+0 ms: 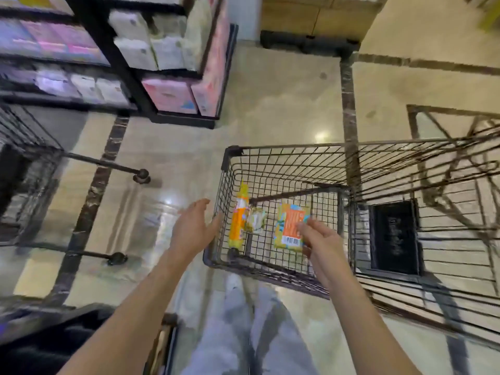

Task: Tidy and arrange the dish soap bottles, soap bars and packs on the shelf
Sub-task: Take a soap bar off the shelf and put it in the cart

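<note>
So the thing being handled is a flat orange pack [289, 226]. It's got yellow and teal edges, big pale lettering and a white barcode strip along its lower edge. It's low in the middle of the frame, inside a wire cart [270, 150], tilted up off the cart's floor. The right hand [319, 239] pinches it at the lower right corner, fingers curled over the front.

The left hand [193, 228] is loose and spread, holding nothing, just outside the cart's left wall. That wire wall sits between it and a dish soap bottle [238, 217], yellow and orange, lying lengthwise against the inside of the wall. Just right of the bottle there's a small pale pack [255, 220], too blurry to read.

Right of center, a black panel [393, 236] lies flat in the cart's other section. A dark shelf [151, 104] fills the upper left, with white packs [140, 41] above and pink packs [170, 96] on the bottom level. A second cart [27, 171] pokes in at the left edge. Shiny beige floor with dark stripes, and pale trousers [251, 328] at the bottom.
</note>
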`<state>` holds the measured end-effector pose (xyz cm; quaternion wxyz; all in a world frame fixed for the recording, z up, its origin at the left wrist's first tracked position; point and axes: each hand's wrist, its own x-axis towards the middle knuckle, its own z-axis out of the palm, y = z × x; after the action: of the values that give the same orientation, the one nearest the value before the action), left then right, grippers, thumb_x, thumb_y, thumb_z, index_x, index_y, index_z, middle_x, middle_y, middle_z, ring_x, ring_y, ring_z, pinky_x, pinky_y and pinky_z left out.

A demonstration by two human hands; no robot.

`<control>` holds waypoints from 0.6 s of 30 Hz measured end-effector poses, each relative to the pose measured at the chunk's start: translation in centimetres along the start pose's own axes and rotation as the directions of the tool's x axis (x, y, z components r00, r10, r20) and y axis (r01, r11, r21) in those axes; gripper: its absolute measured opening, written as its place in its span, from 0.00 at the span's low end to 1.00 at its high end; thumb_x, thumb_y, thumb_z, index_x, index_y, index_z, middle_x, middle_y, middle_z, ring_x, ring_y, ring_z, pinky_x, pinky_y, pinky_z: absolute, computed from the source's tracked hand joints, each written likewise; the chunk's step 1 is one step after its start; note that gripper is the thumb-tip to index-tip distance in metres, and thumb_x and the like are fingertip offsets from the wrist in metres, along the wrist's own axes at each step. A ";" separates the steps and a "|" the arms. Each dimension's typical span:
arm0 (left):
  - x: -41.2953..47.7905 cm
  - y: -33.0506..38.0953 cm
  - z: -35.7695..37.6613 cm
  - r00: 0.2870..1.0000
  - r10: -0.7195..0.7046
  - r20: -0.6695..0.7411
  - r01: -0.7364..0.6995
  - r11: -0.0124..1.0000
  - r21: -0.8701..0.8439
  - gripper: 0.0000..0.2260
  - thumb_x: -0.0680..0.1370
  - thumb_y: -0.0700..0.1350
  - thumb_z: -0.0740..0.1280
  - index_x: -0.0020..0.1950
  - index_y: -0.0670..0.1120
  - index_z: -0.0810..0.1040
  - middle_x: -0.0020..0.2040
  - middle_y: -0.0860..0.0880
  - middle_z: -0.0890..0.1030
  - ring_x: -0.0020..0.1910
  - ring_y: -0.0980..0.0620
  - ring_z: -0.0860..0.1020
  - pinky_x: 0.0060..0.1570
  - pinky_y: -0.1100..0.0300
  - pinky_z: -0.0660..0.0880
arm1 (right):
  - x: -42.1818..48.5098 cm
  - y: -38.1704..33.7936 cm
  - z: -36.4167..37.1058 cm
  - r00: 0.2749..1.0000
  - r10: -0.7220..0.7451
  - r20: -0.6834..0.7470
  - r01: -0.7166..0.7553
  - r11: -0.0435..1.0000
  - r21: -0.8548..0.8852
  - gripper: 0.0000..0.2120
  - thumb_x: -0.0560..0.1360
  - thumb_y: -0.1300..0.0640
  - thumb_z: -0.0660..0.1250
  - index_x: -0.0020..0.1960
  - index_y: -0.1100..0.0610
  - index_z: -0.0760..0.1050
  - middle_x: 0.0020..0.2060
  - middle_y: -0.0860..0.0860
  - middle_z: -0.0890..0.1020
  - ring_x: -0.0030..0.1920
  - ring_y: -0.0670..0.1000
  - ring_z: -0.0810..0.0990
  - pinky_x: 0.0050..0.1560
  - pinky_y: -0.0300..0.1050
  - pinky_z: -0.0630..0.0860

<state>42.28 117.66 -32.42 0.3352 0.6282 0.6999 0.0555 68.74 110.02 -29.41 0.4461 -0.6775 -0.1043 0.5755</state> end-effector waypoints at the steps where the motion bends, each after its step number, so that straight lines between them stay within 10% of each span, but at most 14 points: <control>1: 1.5 0.0 0.8 0.999 -0.039 0.022 0.040 0.999 -0.007 0.28 0.80 0.59 0.68 0.74 0.43 0.72 0.67 0.42 0.78 0.63 0.41 0.79 0.66 0.46 0.73 | 2.3 0.4 0.1 1.000 0.026 -0.010 -0.026 0.999 -0.026 0.08 0.79 0.65 0.70 0.57 0.62 0.79 0.47 0.55 0.87 0.41 0.50 0.85 0.39 0.41 0.80; 7: 8.6 -0.7 5.6 0.979 -0.181 0.090 0.189 0.979 -0.083 0.30 0.80 0.64 0.65 0.74 0.44 0.72 0.65 0.44 0.80 0.62 0.43 0.79 0.60 0.51 0.76 | 15.0 5.8 0.1 0.981 0.183 -0.068 -0.191 0.971 -0.146 0.09 0.78 0.64 0.71 0.58 0.58 0.79 0.55 0.57 0.86 0.53 0.56 0.87 0.54 0.49 0.83; 11: 10.8 -1.5 8.4 0.963 -0.260 0.073 0.270 0.945 -0.186 0.17 0.83 0.57 0.64 0.65 0.47 0.78 0.45 0.53 0.82 0.43 0.54 0.80 0.41 0.71 0.71 | 21.2 10.4 -0.2 0.967 0.233 -0.100 -0.250 0.943 -0.219 0.08 0.77 0.64 0.73 0.56 0.59 0.82 0.53 0.57 0.87 0.54 0.58 0.87 0.58 0.57 0.82; 18: 11.5 -3.1 10.1 0.955 -0.291 0.059 0.292 0.883 -0.368 0.25 0.77 0.66 0.65 0.65 0.51 0.78 0.56 0.48 0.85 0.53 0.48 0.84 0.57 0.45 0.81 | 26.8 15.2 0.5 0.952 0.229 -0.203 -0.283 0.912 -0.297 0.08 0.76 0.64 0.75 0.54 0.59 0.78 0.52 0.57 0.84 0.50 0.54 0.84 0.46 0.43 0.80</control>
<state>45.28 124.11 -46.38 0.4535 0.4408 0.7626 0.1357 71.11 119.00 -58.83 0.2568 -0.7941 -0.0702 0.5464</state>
